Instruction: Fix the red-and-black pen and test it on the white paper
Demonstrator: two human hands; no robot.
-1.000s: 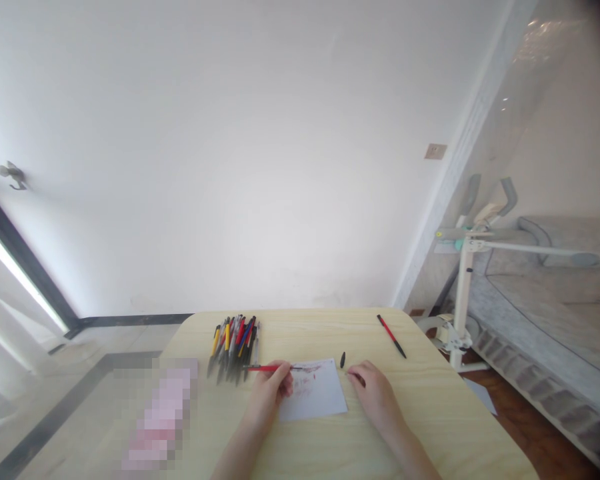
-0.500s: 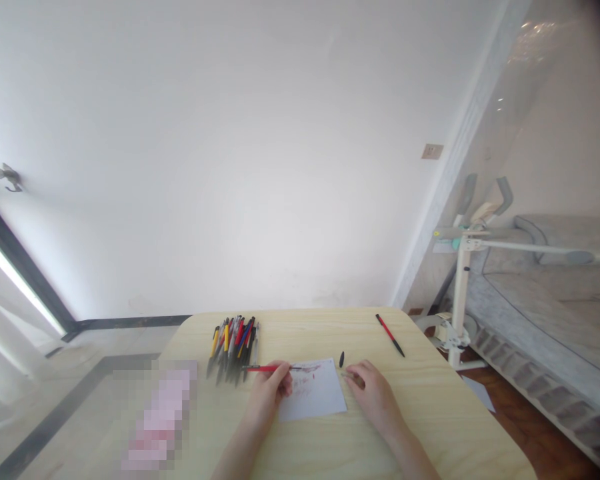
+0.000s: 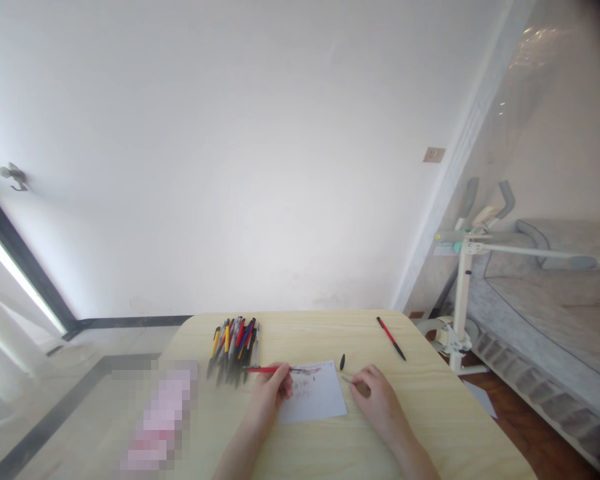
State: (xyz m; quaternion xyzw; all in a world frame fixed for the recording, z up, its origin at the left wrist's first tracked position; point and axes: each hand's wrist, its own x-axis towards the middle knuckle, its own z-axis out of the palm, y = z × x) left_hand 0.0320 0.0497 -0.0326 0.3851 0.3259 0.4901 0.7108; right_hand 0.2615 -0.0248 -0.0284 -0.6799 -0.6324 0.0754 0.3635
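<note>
My left hand (image 3: 273, 390) is closed around a red pen (image 3: 267, 369), which lies level above the left part of a white sheet of paper (image 3: 317, 403). A thin dark end of the pen points right over the paper. Reddish scribbles mark the sheet. Just right of the paper, my right hand (image 3: 377, 400) pinches a small, thin, greyish piece (image 3: 347, 379) between thumb and forefinger; its exact kind is too small to make out. A black pen tip cone (image 3: 343, 362) lies on the table, slightly beyond those fingers.
A bunch of pens (image 3: 233, 350) in several colours lies at the left of the wooden table (image 3: 310, 333). One red and black pen (image 3: 391, 339) rests at the far right. Beyond the table's right edge stand an exercise machine (image 3: 463, 300) and a grey sofa (image 3: 545, 293).
My right hand has shifted slightly right, away from the paper, with the small thin piece still pinched. The left hand and the red pen have stayed in place.
</note>
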